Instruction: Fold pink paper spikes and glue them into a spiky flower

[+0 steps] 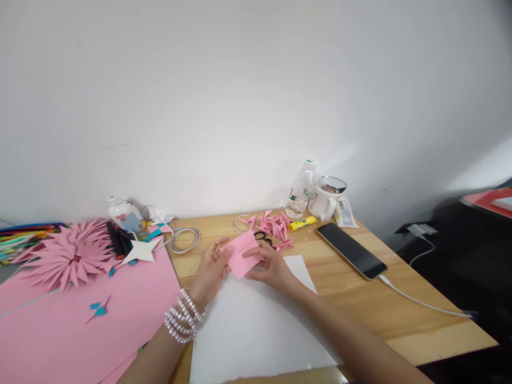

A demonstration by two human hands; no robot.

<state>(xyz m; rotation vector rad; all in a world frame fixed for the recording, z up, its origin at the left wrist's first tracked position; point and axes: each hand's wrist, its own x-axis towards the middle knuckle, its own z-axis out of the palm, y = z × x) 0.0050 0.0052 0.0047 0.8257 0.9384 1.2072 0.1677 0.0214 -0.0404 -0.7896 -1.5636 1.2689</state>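
Observation:
A small pink paper piece [241, 254] is held between both hands above a white sheet [256, 325] on the wooden desk [400, 304]. My left hand [210, 272], with a bead bracelet on its wrist, grips the paper's left edge with fingers curled. My right hand [272, 265] pinches its right side. Just behind lies a heap of folded pink paper pieces [272, 225] with black scissors [263, 237] partly hidden by the paper.
Large pink sheets [72, 325] and a pink paper flower [68, 256] cover the left. A yellow glue stick [302, 223], water bottle [301, 191], white mug [326, 200], a phone [351, 249] with cable, and a coiled cable [184, 239] lie behind.

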